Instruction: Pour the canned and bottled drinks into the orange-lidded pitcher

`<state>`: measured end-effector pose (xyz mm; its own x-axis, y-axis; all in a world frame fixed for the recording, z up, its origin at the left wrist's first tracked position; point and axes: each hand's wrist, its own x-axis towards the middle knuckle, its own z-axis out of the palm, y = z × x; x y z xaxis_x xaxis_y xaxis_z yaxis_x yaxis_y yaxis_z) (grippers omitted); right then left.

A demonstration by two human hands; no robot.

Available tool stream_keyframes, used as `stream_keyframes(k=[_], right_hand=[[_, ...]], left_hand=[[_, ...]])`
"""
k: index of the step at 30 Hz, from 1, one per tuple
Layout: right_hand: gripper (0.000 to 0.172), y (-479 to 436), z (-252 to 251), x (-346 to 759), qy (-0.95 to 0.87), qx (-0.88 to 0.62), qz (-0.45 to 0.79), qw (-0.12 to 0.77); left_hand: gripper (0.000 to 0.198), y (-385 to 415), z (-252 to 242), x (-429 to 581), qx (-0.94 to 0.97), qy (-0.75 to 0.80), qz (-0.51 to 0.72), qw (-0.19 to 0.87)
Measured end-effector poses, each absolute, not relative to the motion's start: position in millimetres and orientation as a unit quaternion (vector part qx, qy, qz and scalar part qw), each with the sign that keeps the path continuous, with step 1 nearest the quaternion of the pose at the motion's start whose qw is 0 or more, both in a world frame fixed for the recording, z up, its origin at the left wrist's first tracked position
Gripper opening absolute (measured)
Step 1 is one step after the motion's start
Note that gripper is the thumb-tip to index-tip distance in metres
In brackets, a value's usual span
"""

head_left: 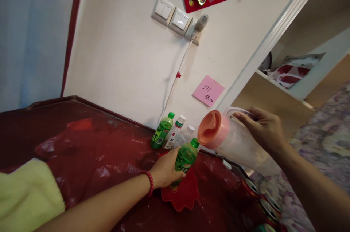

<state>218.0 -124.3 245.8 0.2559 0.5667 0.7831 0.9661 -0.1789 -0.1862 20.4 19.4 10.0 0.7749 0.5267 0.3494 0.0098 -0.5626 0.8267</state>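
My left hand (164, 170), with a red bead bracelet at the wrist, is wrapped round a green plastic bottle (187, 157). The bottle is held over a red scalloped dish (180, 195); whether its base touches the dish is hidden. By its handle, my right hand (261, 126) grips a translucent plastic pitcher (240, 148) with an orange lid. The pitcher is tilted well over to the left, its lid close to the bottle's mouth. No stream of liquid can be made out between them.
Against the wall stand another green bottle (162, 130), a white-capped bottle (176, 130) and a clear bottle (187, 135). Several drink cans (264, 210) sit at the lower right. A yellow towel (30, 192) lies left on the red plastic-covered table (109, 152). A white cord (172, 86) hangs behind.
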Motion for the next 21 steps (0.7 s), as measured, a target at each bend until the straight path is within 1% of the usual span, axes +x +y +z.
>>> stream_keyframes(k=[21], right_hand=[[0.05, -123.0, 248.9, 215.8, -0.543, -0.704, -0.293, 0.351]], left_hand=[[0.082, 19.3, 9.5, 20.4, 0.835, 0.157, 0.297, 0.435]])
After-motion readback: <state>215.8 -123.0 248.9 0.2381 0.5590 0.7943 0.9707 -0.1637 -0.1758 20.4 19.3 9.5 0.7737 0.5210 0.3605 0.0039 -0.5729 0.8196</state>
